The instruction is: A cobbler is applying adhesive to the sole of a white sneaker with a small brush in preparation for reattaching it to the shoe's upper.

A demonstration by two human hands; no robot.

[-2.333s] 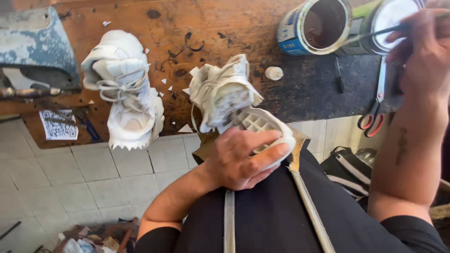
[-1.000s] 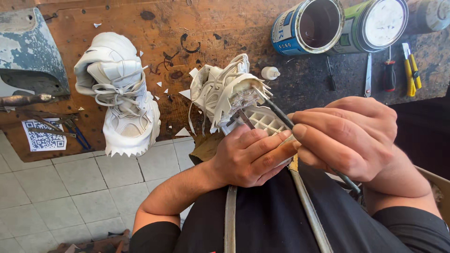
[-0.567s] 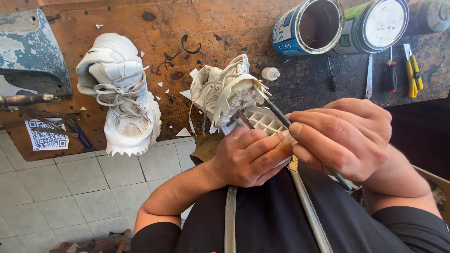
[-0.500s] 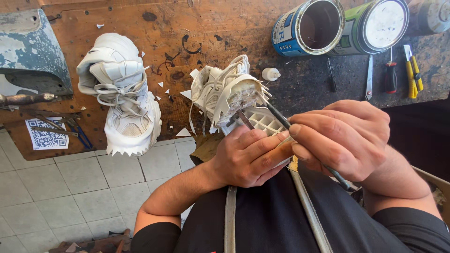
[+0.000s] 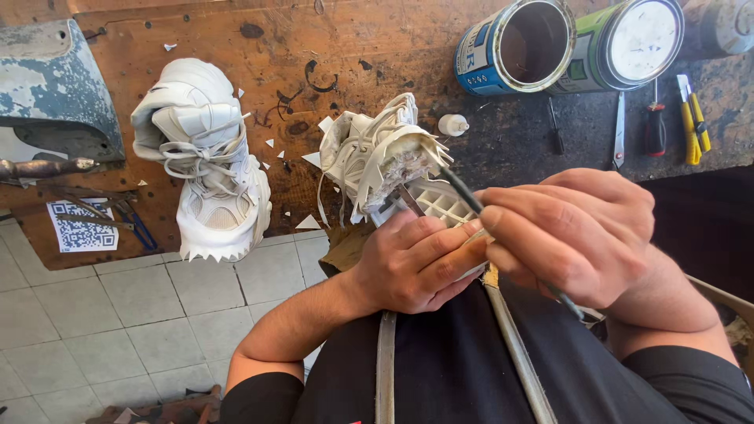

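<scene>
Head view is cutting off several things: the grey can (image 5: 726,23) at the top right corner is showing only partly, and the worn blue metal piece (image 5: 55,90) at the left is running out of frame. The far end of the thin dark tool (image 5: 463,191) is disappearing under the fingers of the right hand (image 5: 573,235), and its tip is getting lost in the frayed toe of the held white shoe (image 5: 385,157), so what the tip is touching is hard to make out. The shoe's gridded sole (image 5: 440,206) is being half covered by both hands.

The left hand (image 5: 412,263) is closing around the sole end of this shoe, fingers wrapping over its edge, holding it up above the person's lap at the near edge of the bench (image 5: 377,47). The right hand is pinching together on the tool, thumb and fingers clamping its shaft like a pen, just beside the left hand's fingers.

A second white shoe (image 5: 204,161) is lying on the bench, well apart to the left. A blue open can (image 5: 514,47) and a green lidded can (image 5: 628,43) are lying on their sides at the back, with a small white bottle (image 5: 453,124) near the held shoe. A red-handled screwdriver (image 5: 654,126) and a yellow utility knife (image 5: 693,118) are resting at the right.
</scene>
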